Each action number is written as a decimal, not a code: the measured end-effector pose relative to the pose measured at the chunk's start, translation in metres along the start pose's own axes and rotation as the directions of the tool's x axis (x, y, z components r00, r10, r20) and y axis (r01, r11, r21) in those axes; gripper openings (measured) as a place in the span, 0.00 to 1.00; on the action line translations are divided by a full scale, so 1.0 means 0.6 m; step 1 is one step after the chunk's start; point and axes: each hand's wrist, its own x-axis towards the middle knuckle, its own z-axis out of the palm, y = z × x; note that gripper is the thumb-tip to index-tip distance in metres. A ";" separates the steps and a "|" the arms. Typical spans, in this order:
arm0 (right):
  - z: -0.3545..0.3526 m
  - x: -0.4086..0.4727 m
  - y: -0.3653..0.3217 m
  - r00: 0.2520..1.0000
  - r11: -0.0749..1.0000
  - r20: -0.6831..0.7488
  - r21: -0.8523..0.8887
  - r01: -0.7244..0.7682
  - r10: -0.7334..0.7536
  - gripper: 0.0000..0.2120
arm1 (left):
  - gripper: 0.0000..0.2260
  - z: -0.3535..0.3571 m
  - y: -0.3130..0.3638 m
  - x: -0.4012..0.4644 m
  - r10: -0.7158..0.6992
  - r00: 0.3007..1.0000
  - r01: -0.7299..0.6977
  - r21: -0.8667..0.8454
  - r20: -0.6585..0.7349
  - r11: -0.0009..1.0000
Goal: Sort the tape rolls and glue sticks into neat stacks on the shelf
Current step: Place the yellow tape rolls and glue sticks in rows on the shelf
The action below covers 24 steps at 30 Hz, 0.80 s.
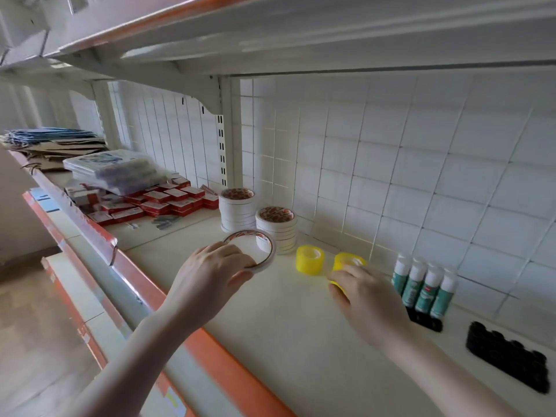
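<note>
Left hand (210, 267) pinches a thin tape ring (251, 249) by its rim, just before the white stacks (275, 228); it looks light and stiff. Right hand (365, 293) curls on a yellow roll (340, 285), likely slippery

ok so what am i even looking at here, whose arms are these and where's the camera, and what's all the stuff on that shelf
There is no machine: these are a person's two bare arms, filmed by one wide-angle camera worn on the head, looking forward and down at a shop-style shelf.

The left hand holds a thin white tape ring lifted off the shelf. The right hand reaches onto a yellow tape roll; how firmly it grips is hidden. A second yellow roll stands beside it.

Behind are two stacks of white tape rolls. To the right stand four glue sticks and a black tray. Far left lie red boxes and wrapped packs.
</note>
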 end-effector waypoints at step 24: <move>0.185 0.141 -0.176 0.995 0.977 0.060 -0.202 -0.071 0.085 0.12 | 0.06 0.062 -0.339 0.195 0.146 0.988 -0.134 -0.191 0.051 0.972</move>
